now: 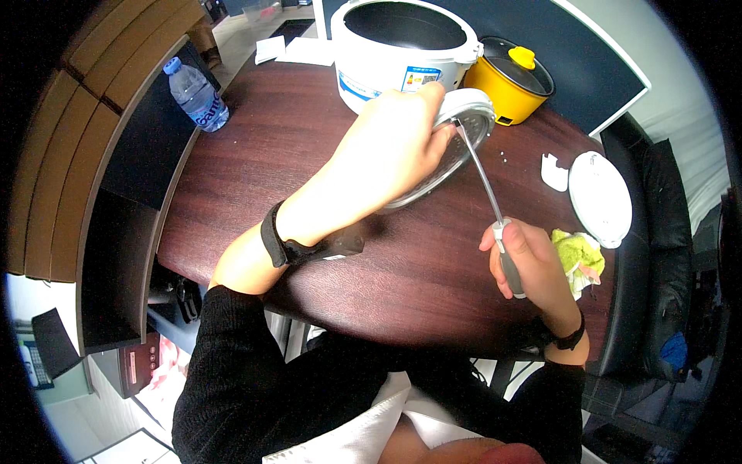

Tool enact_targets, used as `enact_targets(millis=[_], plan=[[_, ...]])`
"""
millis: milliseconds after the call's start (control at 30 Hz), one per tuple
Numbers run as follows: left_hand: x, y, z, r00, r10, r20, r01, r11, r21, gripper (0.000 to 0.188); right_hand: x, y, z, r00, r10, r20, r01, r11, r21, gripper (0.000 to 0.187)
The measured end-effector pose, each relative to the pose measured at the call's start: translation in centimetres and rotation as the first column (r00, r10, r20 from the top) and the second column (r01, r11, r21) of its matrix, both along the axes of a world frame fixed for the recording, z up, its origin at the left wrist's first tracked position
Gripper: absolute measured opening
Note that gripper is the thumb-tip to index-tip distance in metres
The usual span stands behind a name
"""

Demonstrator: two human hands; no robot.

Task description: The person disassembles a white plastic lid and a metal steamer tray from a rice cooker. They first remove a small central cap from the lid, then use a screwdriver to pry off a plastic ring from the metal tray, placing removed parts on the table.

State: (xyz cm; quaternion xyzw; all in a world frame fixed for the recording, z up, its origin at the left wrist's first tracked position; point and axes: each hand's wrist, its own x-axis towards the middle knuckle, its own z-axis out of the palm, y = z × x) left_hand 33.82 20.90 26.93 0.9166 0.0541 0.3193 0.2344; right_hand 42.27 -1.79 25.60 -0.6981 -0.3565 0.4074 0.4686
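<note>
My left hand [394, 147] grips the edge of a round rice cooker lid [482, 110], which is tilted up off the table and has a white rim and a shiny inner plate. In my right hand [537, 263] is a screwdriver [485, 176] with a grey and white handle. Its long metal shaft points up and away, and the tip meets the lid's rim beside my left thumb. Just beyond the lid stands the white rice cooker body [357, 66], open at the top. My left fingertips are partly hidden behind the hand.
A yellow electric pot [498, 87] with a dark lid stands at the back right. On the right lie a white oval cover [600, 199], a small white part [553, 172] and a green cloth [577, 254]. A water bottle [198, 94] stands far left, near white papers [309, 52].
</note>
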Motion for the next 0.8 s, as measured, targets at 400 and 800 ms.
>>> enact_targets(millis=[400, 800], plan=[[-0.1, 0.3, 0.4, 1.0, -0.013, -0.027, 0.014, 1.0, 0.009, 0.025, 1.1, -0.1, 1.2, 0.447, -0.25, 0.859, 0.179, 0.966, 0.188, 0.026], [0.0, 0.3, 0.1, 1.0, 0.018, -0.007, -0.018, 1.0, -0.002, 0.033, 0.3, -0.6, 1.2, 0.992, -0.086, 0.089, 0.084, 0.996, 0.021, 0.025]])
